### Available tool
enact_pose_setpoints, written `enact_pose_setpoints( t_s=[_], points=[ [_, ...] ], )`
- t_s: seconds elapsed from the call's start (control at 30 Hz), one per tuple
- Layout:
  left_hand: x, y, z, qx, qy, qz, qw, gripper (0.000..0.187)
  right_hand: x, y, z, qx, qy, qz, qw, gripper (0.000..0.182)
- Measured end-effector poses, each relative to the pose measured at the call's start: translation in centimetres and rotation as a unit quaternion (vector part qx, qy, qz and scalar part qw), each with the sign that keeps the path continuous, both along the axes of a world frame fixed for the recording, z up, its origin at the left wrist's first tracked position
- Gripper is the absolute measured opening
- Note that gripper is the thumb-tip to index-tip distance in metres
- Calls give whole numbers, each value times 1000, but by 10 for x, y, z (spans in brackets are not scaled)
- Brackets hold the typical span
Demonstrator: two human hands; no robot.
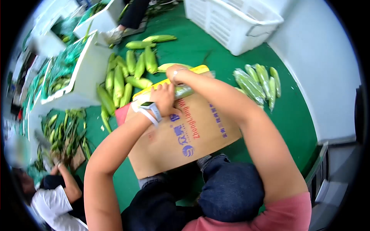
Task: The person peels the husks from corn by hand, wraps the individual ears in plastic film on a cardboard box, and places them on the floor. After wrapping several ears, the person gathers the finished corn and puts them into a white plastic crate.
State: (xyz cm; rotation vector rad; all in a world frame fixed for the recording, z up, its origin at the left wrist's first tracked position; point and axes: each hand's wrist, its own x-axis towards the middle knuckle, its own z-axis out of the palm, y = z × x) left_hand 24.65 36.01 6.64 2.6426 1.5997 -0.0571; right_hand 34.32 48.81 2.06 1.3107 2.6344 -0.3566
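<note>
A flat cardboard sheet (162,150) with red and blue print lies before my knees, a yellow strip (199,69) along its far edge. An ear of corn (183,91) in shiny clear film lies across the sheet beside that strip. My left hand (163,99), below a wrist watch, presses its fingers over the left end of this ear, the thumb on the near side. At the far side of the ear, my right hand (176,75) is closed by the yellow strip; what its fingers pinch is hidden. Another ear of corn (163,67) lies just beyond.
Several green ears of corn (118,81) lie left of the sheet. Film-wrapped ears (250,85) lie to the right on the green floor (295,127). A white plastic crate (227,30) stands behind. White boxes (79,82) and a co-worker in a white shirt (54,204) are at left.
</note>
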Motion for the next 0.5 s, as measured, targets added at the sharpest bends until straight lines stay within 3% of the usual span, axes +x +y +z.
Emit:
enact_pose_setpoints(
  t_s=[0.03,0.07,0.1,0.2,0.27,0.33,0.4,0.47,0.5],
  points=[
    [-6,14,-14,19,-39,2,999,95,-1,12,2,-73,-66,-21,995,31],
    [-9,32,-24,37,-84,-5,996,88,-3,33,-26,-48,-58,25,997,34],
    [-9,44,-22,13,-98,-16,995,80,-3,33,-38,-27,-13,-27,999,38],
    [-8,43,-14,-40,-159,-54,985,61,8,-13,18,-91,59,-132,985,34],
    [7,2,15,-170,-152,-21,973,54,5,-36,18,-12,103,-175,979,26],
    [-2,-31,-6,-124,-117,-215,962,54,-2,-39,6,-41,139,-233,962,23],
    [3,-70,18,-260,52,-276,924,55,8,-57,4,-39,146,-181,972,22],
    [-7,-96,25,-446,177,-277,833,60,15,-69,-15,22,201,-174,964,22],
    [-12,-102,37,-616,83,-206,756,65,20,-73,-22,90,249,-167,950,23]
  ],
)
